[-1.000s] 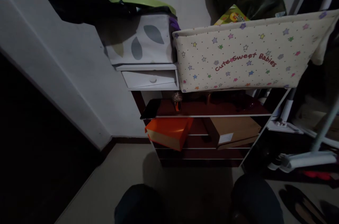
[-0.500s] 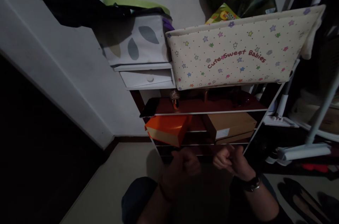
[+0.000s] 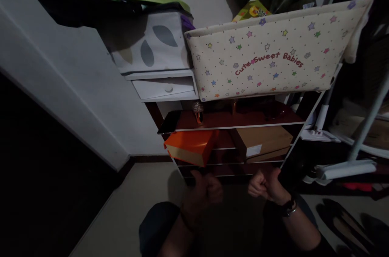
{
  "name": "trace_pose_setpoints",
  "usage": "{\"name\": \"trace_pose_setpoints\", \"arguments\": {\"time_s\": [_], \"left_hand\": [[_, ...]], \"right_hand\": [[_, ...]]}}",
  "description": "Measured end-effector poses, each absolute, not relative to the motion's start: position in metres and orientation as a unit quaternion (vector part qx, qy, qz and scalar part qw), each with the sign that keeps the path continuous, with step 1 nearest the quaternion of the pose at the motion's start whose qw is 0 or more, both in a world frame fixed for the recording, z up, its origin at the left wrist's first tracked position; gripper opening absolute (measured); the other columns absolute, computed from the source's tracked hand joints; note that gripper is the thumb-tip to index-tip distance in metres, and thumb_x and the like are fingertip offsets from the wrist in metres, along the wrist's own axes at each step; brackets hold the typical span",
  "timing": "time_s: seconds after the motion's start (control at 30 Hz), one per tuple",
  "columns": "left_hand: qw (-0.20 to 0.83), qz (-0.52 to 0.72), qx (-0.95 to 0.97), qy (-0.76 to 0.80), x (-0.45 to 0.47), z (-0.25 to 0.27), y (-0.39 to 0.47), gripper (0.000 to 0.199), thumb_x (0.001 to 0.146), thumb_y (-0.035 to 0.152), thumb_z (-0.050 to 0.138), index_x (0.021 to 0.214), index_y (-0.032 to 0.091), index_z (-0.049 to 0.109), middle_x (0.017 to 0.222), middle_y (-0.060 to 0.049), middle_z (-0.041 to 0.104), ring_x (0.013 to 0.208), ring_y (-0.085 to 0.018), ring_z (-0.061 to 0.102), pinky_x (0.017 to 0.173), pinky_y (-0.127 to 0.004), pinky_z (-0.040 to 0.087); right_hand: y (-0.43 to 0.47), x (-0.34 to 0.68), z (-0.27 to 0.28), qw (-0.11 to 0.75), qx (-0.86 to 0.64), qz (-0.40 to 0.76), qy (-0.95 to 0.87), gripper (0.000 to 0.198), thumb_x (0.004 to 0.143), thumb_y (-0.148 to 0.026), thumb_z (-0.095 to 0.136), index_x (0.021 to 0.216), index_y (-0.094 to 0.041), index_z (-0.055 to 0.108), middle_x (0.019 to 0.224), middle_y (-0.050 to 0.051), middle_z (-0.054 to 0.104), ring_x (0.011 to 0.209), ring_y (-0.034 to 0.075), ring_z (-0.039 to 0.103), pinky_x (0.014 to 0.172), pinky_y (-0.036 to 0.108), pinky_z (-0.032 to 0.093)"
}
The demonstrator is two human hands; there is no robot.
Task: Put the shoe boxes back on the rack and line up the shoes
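My left hand is curled into a fist with the thumb raised, in deep shadow below the shelves. Opposite it, my right hand makes a similar fist, thumb up, a watch on its wrist. A gap separates the two hands, and I see nothing held in either. Above my left hand, an orange box with a pale side sits tilted on a shelf. A brown cardboard box with a white label lies above my right hand. Both hands appear apart from the boxes.
Over the red shelf hangs a star-patterned fabric bin. A dark phone-like slab and a small mushroom-shaped ornament rest on that shelf. A white drawer is at left. Dark shoes and a mop stand right.
My hands have drawn slightly apart, and both thumbs now point up more clearly. The view has shifted a little, so the shelf's upper part appears higher and further left.
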State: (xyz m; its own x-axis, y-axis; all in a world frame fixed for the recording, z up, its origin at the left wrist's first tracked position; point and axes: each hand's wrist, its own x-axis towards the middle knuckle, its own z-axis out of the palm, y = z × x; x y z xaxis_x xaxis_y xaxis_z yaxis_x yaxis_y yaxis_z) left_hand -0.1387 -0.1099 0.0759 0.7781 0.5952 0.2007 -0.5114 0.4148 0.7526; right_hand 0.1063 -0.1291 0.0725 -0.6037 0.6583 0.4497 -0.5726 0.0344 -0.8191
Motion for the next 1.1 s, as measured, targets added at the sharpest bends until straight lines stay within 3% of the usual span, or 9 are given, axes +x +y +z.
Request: {"name": "trace_pose_setpoints", "arguments": {"time_s": [0.4,0.5,0.57,0.63,0.73,0.87,0.97,1.1], "left_hand": [[0.837,0.344,0.426,0.006,-0.137,0.074,-0.105,0.078,0.078,0.097,0.038,0.056,0.024,0.022,0.046,0.01,0.014,0.04,-0.004,0.01,0.042,-0.023,0.009],[0.834,0.382,0.396,0.04,-0.13,0.073,-0.095,0.078,0.08,0.095,0.041,0.058,0.021,0.03,0.05,0.009,0.019,0.042,-0.005,0.016,0.043,-0.022,0.016],[0.827,0.412,0.372,0.084,-0.121,0.07,-0.084,0.078,0.08,0.094,0.048,0.062,0.018,0.042,0.053,0.006,0.031,0.045,-0.008,0.031,0.046,-0.022,0.028],[0.818,0.436,0.343,0.153,-0.108,0.064,-0.07,0.074,0.085,0.087,0.054,0.075,0.015,0.059,0.065,-0.001,0.051,0.059,-0.014,0.053,0.058,-0.024,0.043],[0.791,0.457,0.291,0.285,-0.082,0.05,-0.049,0.06,0.104,0.067,0.042,0.113,0.014,0.07,0.111,-0.015,0.069,0.099,-0.024,0.068,0.084,-0.034,0.053],[0.764,0.448,0.232,0.402,-0.041,0.033,-0.034,0.06,0.109,0.056,0.029,0.158,0.024,0.044,0.161,-0.019,0.045,0.145,-0.031,0.049,0.115,-0.047,0.043],[0.776,0.43,0.211,0.409,-0.017,0.027,-0.031,0.071,0.106,0.063,0.033,0.168,0.028,0.026,0.168,-0.02,0.034,0.152,-0.034,0.043,0.122,-0.053,0.037],[0.791,0.432,0.211,0.379,-0.006,0.03,-0.037,0.068,0.105,0.064,0.037,0.164,0.029,0.037,0.161,-0.017,0.048,0.14,-0.031,0.056,0.12,-0.052,0.042]], "right_hand": [[-0.131,0.113,0.071,0.457,-0.08,0.672,-0.577,0.079,0.082,-0.097,0.017,0.058,-0.023,0.027,0.049,-0.008,0.02,0.044,0.007,0.018,0.045,0.026,0.017],[-0.131,0.131,0.073,0.527,-0.201,0.589,-0.578,0.084,0.083,-0.099,0.015,0.06,-0.022,0.039,0.053,-0.004,0.028,0.049,0.011,0.026,0.049,0.028,0.021],[-0.129,0.152,0.075,0.607,-0.32,0.473,-0.552,0.084,0.089,-0.095,0.023,0.067,-0.02,0.052,0.061,0.0,0.041,0.058,0.015,0.038,0.055,0.03,0.031],[-0.124,0.179,0.076,0.669,-0.443,0.323,-0.502,0.071,0.097,-0.084,0.039,0.086,-0.019,0.064,0.076,0.003,0.054,0.072,0.018,0.051,0.068,0.032,0.042],[-0.109,0.222,0.071,0.684,-0.569,0.112,-0.443,0.053,0.1,-0.067,0.055,0.123,-0.02,0.063,0.115,0.009,0.064,0.108,0.025,0.059,0.099,0.041,0.047],[-0.085,0.257,0.057,0.624,-0.62,0.011,-0.476,0.074,0.099,-0.066,0.056,0.153,-0.017,0.044,0.156,0.019,0.045,0.146,0.033,0.042,0.124,0.055,0.031],[-0.075,0.258,0.047,0.571,-0.616,0.03,-0.542,0.079,0.099,-0.066,0.054,0.159,-0.017,0.039,0.158,0.02,0.042,0.148,0.032,0.04,0.126,0.054,0.03],[-0.082,0.244,0.038,0.522,-0.616,0.012,-0.59,0.07,0.1,-0.067,0.052,0.151,-0.018,0.05,0.144,0.018,0.045,0.136,0.031,0.049,0.121,0.052,0.039]]}}
